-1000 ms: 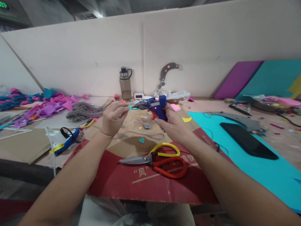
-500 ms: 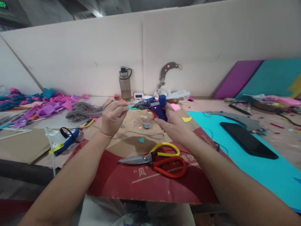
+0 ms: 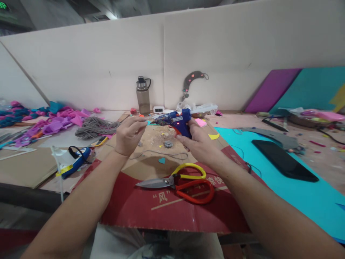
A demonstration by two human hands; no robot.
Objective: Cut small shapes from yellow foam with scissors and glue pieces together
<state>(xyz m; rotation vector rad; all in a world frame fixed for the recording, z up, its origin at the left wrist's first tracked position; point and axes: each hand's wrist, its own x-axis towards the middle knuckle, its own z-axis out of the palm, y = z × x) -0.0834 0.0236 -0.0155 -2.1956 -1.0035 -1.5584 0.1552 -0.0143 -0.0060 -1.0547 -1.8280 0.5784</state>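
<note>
My right hand (image 3: 199,141) is wrapped round the handle of a blue hot glue gun (image 3: 182,122), whose orange trigger is partly under my fingers. Its nozzle points left, and a small red light glows on its body. At the nozzle's tip, my left hand (image 3: 129,133) is closed in a pinch; a small teal piece (image 3: 148,123) shows at its fingertips. Below the gun, a teal heart (image 3: 161,160) and a small grey piece (image 3: 168,144) lie on the cardboard (image 3: 145,165). Scissors with one yellow and one red handle (image 3: 194,190) rest nearer to me.
A water bottle (image 3: 143,97) stands against the partition (image 3: 107,72). To the left lie grey cord (image 3: 95,127), purple felt scraps (image 3: 58,124) and a blue-white device (image 3: 77,163). On the right, a black phone (image 3: 283,160) rests on a turquoise sheet (image 3: 272,201).
</note>
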